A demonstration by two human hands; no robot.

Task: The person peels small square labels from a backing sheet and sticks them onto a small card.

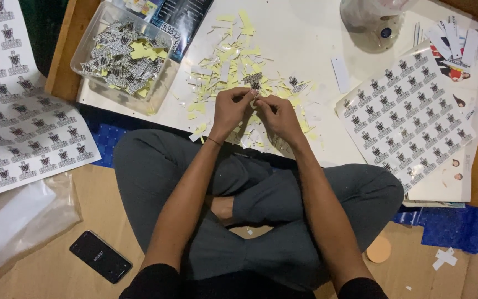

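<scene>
I sit cross-legged on the floor in front of a low white table (305,39). My left hand (231,108) and my right hand (279,115) meet over the table's near edge, fingertips pinched together on one small black-and-white sticker (255,101). Around and beyond my hands lies a scatter of pale yellow and white backing scraps (228,61), with a few loose stickers (254,80) among them. What the fingers do to the sticker is too small to tell.
A clear plastic tub (92,33) of cut stickers stands at the table's left. Printed sticker sheets lie at right (405,113) and on the floor at left (20,127). A black phone (100,256) and plastic bag (17,216) lie by my left knee.
</scene>
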